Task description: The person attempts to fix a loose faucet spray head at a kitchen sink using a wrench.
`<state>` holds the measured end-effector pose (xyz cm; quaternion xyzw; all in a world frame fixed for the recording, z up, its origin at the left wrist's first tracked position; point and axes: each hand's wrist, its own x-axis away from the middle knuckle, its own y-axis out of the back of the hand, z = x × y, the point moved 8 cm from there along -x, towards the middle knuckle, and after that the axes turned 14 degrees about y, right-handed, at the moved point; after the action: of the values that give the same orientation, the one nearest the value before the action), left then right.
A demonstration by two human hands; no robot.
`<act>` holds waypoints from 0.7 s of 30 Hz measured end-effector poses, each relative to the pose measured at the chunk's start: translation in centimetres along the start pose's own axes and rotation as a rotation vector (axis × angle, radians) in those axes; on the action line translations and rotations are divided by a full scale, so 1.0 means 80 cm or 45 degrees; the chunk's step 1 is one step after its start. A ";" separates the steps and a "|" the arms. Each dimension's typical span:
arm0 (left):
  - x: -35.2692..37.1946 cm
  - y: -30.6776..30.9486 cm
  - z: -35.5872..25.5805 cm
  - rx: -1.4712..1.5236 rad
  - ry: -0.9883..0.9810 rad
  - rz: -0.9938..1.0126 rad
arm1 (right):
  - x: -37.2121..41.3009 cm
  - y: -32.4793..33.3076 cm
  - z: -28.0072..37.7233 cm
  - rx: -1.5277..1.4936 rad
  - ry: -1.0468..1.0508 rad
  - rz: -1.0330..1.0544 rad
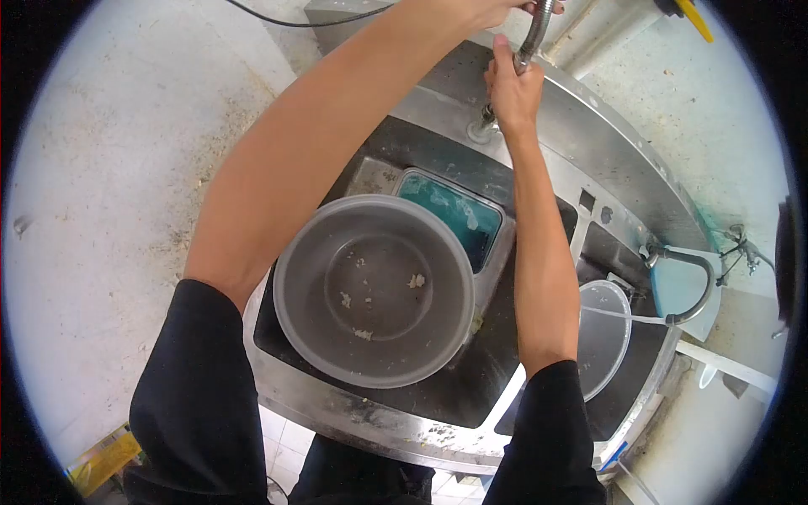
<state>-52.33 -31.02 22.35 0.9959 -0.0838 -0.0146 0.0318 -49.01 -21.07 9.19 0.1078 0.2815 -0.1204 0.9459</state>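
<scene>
Sink — right hand tight around faucet

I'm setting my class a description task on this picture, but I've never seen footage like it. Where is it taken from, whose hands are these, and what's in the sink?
There is one camera, worn on a person's head. It looks down through a rounded lens at their own two bare hands. The right hand grips the bendy silver metal tap hose near its base. The left hand reaches the hose higher up and is mostly cut off. In the stainless steel sink, a round grey bowl holding food scraps lies partly over a teal rectangular tub.
</scene>
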 end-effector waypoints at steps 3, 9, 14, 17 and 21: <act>0.006 0.015 -0.005 0.491 0.112 0.115 | -0.008 -0.018 -0.005 -0.501 -0.199 0.475; 0.020 0.064 -0.052 -0.699 -0.692 -0.329 | 0.000 -0.038 0.000 -0.689 -0.355 0.804; 0.053 0.060 -0.074 -1.460 -1.233 -0.382 | 0.009 -0.037 -0.005 -0.679 -0.325 0.675; 0.060 0.075 -0.079 -1.365 -0.828 -0.286 | 0.015 -0.021 -0.017 -0.407 -0.132 0.136; 0.088 0.070 -0.080 -1.478 -0.730 -0.329 | 0.015 -0.005 -0.015 -0.216 0.327 -0.262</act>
<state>-46.12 -37.31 28.93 0.7756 0.0526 -0.3258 0.5380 -48.72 -21.33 7.47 0.0129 0.4187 -0.1776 0.8905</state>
